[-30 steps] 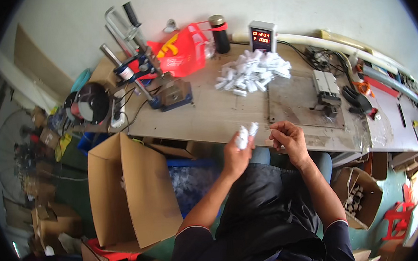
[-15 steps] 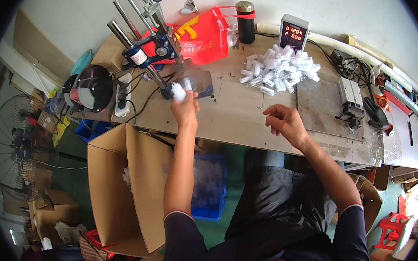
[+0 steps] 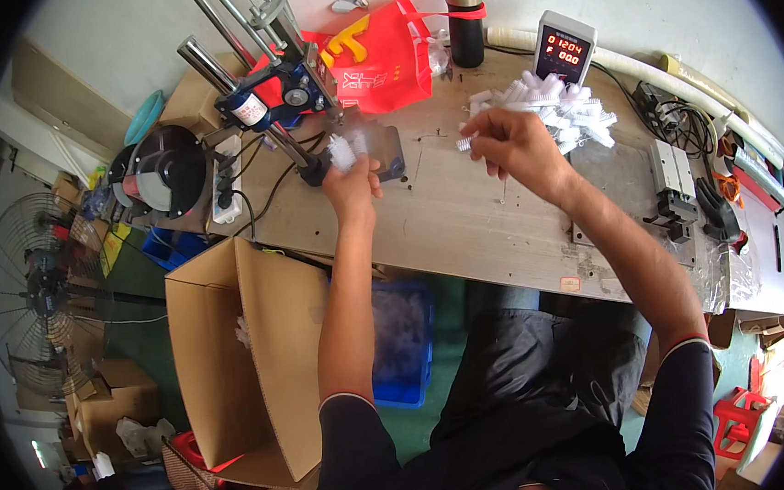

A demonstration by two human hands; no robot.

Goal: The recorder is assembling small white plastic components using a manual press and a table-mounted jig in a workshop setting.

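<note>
My left hand (image 3: pixel 351 193) is closed around a few small white ribbed, bristly pieces (image 3: pixel 341 152). It is beside the base (image 3: pixel 388 153) of a hand-lever press (image 3: pixel 292 87). Over the near left edge of a pile of similar white ribbed pieces (image 3: pixel 580 120) reaches my right hand (image 3: pixel 523 152). Its fingers are loosely bent and apart, with nothing visibly held. One loose ribbed piece (image 3: pixel 464 144) lies close to those fingertips. My right hand covers part of the pile.
Behind the pile stands a counter with a red digit display (image 3: pixel 565 50). A black flask (image 3: pixel 465 32) and a red bag (image 3: pixel 387 61) are at the back. Below the table edge are an open cardboard box (image 3: pixel 280 346) and a blue bin (image 3: pixel 406 387). A metal fixture (image 3: pixel 672 181) sits at right.
My right hand has moved forward and slightly left, from the table's front to the pile. My left hand stays by the press with the white pieces. The view has shifted slightly.
</note>
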